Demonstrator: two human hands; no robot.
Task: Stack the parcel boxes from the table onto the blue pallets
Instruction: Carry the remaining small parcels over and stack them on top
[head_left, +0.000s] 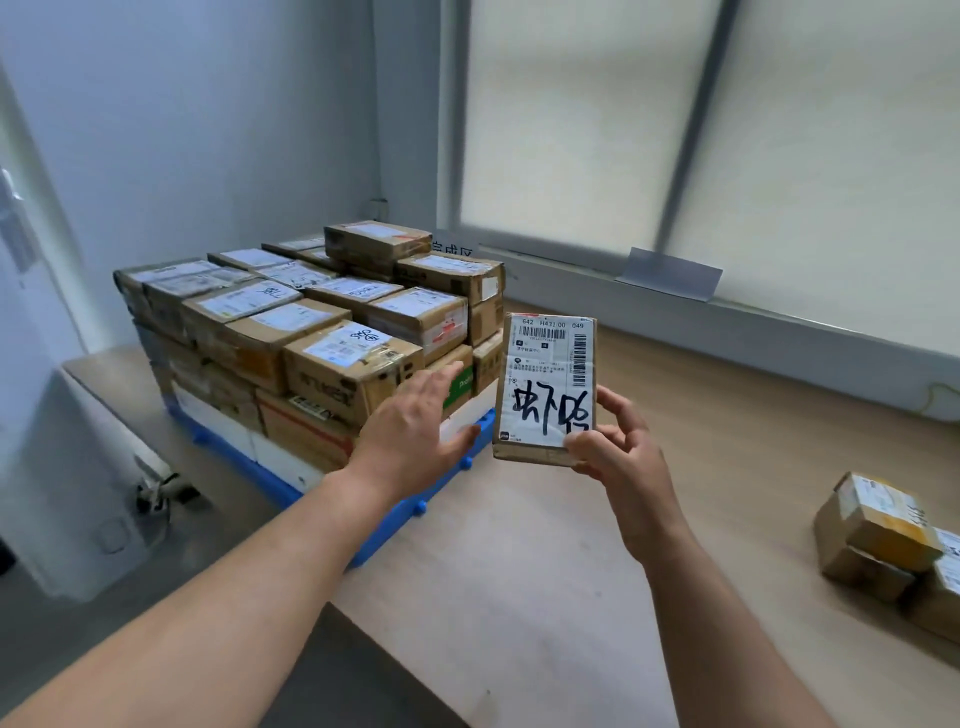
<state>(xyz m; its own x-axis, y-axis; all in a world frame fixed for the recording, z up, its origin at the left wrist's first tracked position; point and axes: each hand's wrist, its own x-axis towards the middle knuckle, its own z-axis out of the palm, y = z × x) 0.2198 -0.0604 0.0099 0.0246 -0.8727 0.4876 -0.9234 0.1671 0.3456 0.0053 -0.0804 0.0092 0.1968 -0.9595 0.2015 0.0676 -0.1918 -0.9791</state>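
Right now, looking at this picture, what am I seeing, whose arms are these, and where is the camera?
No machine here: a person works with bare hands, and the single picture comes from a camera worn on their head, looking forward and down. The right hand grips a flat labelled parcel, held upright. The left hand is open, held in front of the stacked boxes on the blue pallet. A few more boxes lie on the wooden table at the right.
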